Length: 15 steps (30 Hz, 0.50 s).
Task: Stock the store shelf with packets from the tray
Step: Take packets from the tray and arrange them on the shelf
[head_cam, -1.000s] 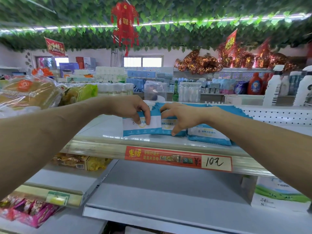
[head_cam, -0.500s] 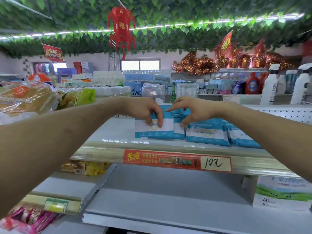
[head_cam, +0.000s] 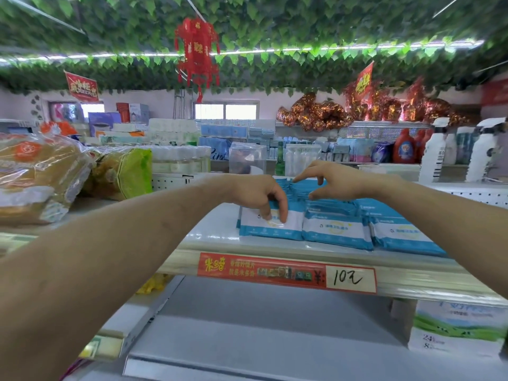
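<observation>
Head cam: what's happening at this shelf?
A person is stocking blue-and-white packets on the upper shelf. The left hand curls its fingers over the top of the leftmost packet, which stands at the shelf front. The right hand hovers over the rows behind, fingers loose, holding nothing.
</observation>
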Motion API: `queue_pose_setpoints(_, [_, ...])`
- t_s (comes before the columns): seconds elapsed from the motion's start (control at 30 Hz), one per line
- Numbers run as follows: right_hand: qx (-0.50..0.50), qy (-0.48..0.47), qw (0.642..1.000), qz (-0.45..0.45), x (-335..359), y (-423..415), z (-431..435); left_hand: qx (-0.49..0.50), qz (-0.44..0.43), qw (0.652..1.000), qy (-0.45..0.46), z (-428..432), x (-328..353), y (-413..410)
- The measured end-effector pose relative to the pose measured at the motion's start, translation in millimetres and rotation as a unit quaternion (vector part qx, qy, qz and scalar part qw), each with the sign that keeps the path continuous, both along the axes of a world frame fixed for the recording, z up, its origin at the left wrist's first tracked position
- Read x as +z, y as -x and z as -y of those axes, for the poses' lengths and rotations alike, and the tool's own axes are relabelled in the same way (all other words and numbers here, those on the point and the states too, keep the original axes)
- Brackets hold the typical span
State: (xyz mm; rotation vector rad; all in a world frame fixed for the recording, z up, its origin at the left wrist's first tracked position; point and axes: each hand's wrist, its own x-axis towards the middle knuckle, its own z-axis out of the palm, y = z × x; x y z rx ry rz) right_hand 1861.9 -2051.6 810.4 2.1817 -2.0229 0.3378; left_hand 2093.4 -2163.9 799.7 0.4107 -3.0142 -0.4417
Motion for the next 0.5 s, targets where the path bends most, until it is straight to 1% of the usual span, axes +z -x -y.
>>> queue_pose_setpoints(0.17, [-0.002,0.017,1.0,-0.001,2.4,-9.7,12.3,-0.011,-0.007,0.999,0.038,-3.9,-5.5,1.2])
queue_pose_setpoints(0.3, [0.002,0.042,0.999,-0.001,5.5,-29.7,24.1,0.002,-0.07,0.997,0.043,2.0,-2.1,-19.8])
queue_pose_setpoints(0.4, [0.031,0.07,0.997,-0.009,8.3,-59.5,34.6,0.051,-0.108,0.993,0.024,13.3,3.5,-63.2])
queue_pose_setpoints(0.5, [0.092,0.116,0.989,0.002,6.6,-107.4,51.8,0.13,-0.124,0.984,0.005,21.8,1.6,-133.4])
